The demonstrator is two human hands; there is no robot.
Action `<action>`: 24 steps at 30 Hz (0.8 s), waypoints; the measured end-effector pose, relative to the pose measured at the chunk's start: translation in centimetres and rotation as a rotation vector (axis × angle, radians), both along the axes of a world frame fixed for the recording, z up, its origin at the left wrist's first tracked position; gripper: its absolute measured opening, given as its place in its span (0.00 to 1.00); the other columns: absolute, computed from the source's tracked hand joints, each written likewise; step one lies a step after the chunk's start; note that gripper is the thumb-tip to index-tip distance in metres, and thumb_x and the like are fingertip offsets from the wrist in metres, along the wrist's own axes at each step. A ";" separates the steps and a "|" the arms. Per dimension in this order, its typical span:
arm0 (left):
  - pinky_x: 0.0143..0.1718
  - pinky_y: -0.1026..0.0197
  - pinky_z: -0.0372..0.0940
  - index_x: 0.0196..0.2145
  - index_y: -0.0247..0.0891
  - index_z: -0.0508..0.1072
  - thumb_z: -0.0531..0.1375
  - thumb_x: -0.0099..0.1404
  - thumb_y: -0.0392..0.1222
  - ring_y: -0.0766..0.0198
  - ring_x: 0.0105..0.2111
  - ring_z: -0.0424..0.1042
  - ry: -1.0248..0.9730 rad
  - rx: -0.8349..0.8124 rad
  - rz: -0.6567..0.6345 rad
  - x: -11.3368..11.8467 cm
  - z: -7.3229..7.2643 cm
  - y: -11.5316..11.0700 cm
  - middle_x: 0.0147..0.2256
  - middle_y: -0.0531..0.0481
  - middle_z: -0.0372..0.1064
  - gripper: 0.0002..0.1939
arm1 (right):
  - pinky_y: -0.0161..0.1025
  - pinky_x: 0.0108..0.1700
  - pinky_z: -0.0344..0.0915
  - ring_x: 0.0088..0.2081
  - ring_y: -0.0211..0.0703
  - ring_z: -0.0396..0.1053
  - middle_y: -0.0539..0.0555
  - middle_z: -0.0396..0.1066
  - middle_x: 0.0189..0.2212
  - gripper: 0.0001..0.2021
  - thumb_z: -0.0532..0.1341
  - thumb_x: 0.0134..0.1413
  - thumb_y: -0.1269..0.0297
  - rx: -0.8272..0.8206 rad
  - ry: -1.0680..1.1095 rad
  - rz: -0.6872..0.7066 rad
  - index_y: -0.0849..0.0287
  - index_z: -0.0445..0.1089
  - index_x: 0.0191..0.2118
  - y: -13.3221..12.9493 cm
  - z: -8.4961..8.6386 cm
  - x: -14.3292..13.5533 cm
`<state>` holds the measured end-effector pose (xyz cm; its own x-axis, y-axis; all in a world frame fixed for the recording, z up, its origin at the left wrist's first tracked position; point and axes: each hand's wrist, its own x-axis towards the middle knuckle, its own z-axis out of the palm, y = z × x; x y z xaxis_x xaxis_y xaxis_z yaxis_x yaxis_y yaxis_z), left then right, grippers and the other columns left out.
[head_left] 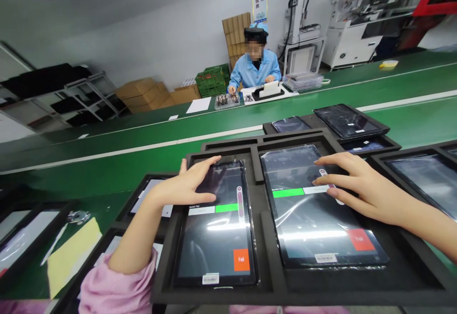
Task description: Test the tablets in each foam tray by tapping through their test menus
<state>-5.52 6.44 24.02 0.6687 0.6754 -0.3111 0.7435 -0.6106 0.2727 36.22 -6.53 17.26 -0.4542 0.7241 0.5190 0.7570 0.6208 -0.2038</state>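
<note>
Two tablets lie face up, side by side, in a black foam tray [267, 238]. The left tablet [214, 238] shows a speaker test screen with a green bar and an orange-red Fail box. My left hand [194, 185] rests over its upper left edge, fingers spread. On the right tablet [303, 218] a similar screen shows a green bar and a red Fail box. My right hand [352, 185] reaches over that tablet's right side, fingers stretched apart near the slider on the screen. Neither hand grips anything.
More tablets in black trays stand behind [344, 118], at the right [428, 176] and at the left [28, 233]. Yellow paper [73, 257] and a white pen [54, 243] lie at left. Across the green bench, a person in blue [255, 68] works beside small parts [227, 100].
</note>
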 end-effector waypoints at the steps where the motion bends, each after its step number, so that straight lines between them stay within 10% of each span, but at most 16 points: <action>1: 0.60 0.24 0.12 0.73 0.40 0.36 0.57 0.68 0.60 0.39 0.72 0.41 0.022 0.016 0.040 -0.9 0.1 0.2 0.73 0.36 0.40 0.48 | 0.59 0.54 0.65 0.54 0.60 0.67 0.61 0.66 0.55 0.17 0.52 0.73 0.56 -0.008 -0.009 0.000 0.51 0.79 0.46 0.0 0.0 0.0; 7: 0.65 0.28 0.20 0.72 0.41 0.46 0.55 0.67 0.49 0.43 0.71 0.48 0.061 0.036 0.028 -4.1 0.7 1.8 0.72 0.40 0.46 0.40 | 0.64 0.57 0.61 0.56 0.62 0.64 0.58 0.66 0.58 0.22 0.48 0.73 0.52 -0.006 -0.015 -0.059 0.46 0.82 0.44 0.0 -0.2 0.4; 18: 0.71 0.34 0.41 0.69 0.43 0.56 0.55 0.61 0.45 0.48 0.68 0.57 0.015 0.050 0.034 -3.5 1.3 2.7 0.68 0.43 0.57 0.38 | 0.61 0.59 0.62 0.56 0.61 0.65 0.58 0.67 0.57 0.27 0.44 0.74 0.48 -0.071 0.062 -0.077 0.47 0.81 0.45 -0.1 -0.8 0.9; 24: 0.67 0.23 0.29 0.61 0.43 0.64 0.62 0.63 0.55 0.45 0.56 0.70 -0.049 0.178 0.172 -0.3 0.0 2.3 0.54 0.40 0.72 0.32 | 0.63 0.58 0.62 0.56 0.62 0.64 0.60 0.66 0.57 0.26 0.44 0.74 0.48 -0.083 0.027 -0.060 0.48 0.79 0.49 0.5 -0.4 0.7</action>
<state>-5.87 8.73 23.98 0.5509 0.8215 -0.1473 0.8290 -0.5181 0.2108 36.96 -6.02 16.86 -0.3953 0.7907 0.4675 0.7860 0.5545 -0.2733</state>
